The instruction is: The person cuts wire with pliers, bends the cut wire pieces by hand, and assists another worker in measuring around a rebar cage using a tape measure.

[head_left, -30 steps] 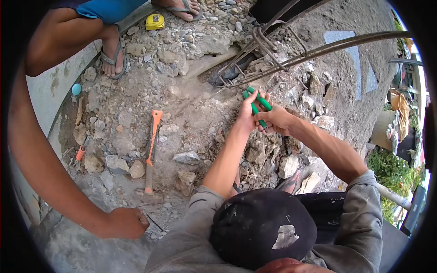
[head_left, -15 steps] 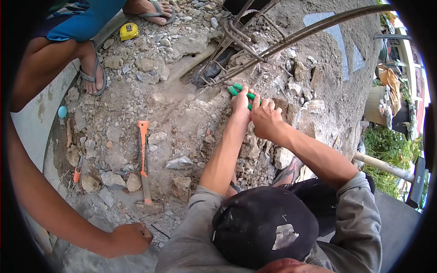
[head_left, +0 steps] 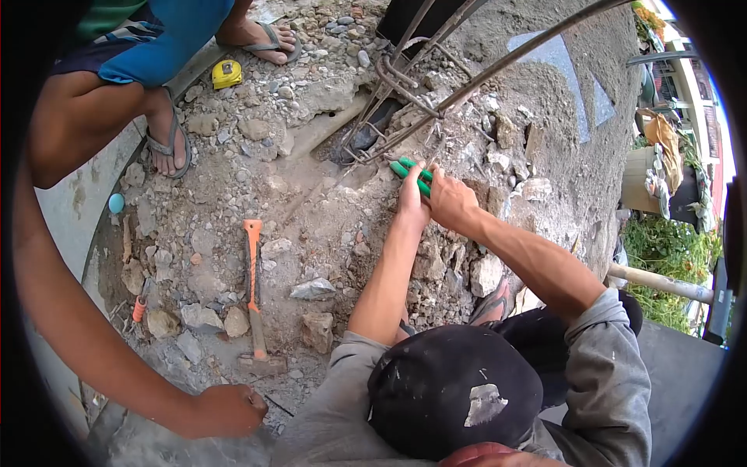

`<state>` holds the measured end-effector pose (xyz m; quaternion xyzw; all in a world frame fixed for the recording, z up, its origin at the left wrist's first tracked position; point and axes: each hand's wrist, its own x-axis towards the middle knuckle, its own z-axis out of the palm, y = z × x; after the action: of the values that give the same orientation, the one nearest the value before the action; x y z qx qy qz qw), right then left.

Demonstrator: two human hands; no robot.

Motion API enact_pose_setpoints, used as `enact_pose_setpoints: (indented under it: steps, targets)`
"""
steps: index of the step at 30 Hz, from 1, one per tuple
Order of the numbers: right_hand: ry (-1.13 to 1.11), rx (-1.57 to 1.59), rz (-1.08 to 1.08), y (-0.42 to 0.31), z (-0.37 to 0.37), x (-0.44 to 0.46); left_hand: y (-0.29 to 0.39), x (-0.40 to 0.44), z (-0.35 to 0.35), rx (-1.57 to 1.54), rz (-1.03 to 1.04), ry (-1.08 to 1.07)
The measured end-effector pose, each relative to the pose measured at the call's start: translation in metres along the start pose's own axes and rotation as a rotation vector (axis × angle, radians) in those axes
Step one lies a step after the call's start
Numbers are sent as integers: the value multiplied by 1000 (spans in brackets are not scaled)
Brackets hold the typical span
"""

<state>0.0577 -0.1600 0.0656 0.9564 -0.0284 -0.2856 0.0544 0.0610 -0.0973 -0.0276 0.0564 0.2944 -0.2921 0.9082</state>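
Both of my hands are together near the foot of the steel rebar (head_left: 537,50), closed around a green-handled tool that looks like pliers (head_left: 424,188). My left hand (head_left: 413,196) wraps the handles from the left. My right hand (head_left: 453,202) presses in against it from the right, fingers curled. The tool's jaws are small and hard to make out against the rubble. Just beyond them, a bent rebar stirrup (head_left: 397,71) surrounds the upright bars. My black cap (head_left: 455,389) fills the lower middle of the view.
A claw-less hammer with an orange handle (head_left: 254,268) lies on the rubble at left. Beyond it are a yellow tape measure (head_left: 226,74) and a small orange-handled item (head_left: 138,309). Another person's closed hand (head_left: 229,410) reaches in from the left. Grey flat pieces (head_left: 551,74) lie at upper right.
The view has shifted slightly, so the ground things appear a little lower and further right. My hands stay on the green-handled pliers, and their grip looks much the same.
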Motion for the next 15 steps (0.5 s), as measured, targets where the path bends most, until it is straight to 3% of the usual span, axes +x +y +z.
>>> enact_pose_setpoints:
  steps: [3, 10, 13, 15]
  targets:
    - [-199, 62, -4, -3, -8, 5, -4, 3, -9, 24, -21, 26]
    - [-209, 149, -77, -6, -1, 12, 8, -9, -4, -103, -73, -40]
    - [-106, 291, 15, -14, 13, 11, 13, 6, -14, -210, -76, 4]
    - [-334, 372, 119, -19, -10, 12, 12, 13, -12, -110, -51, 65]
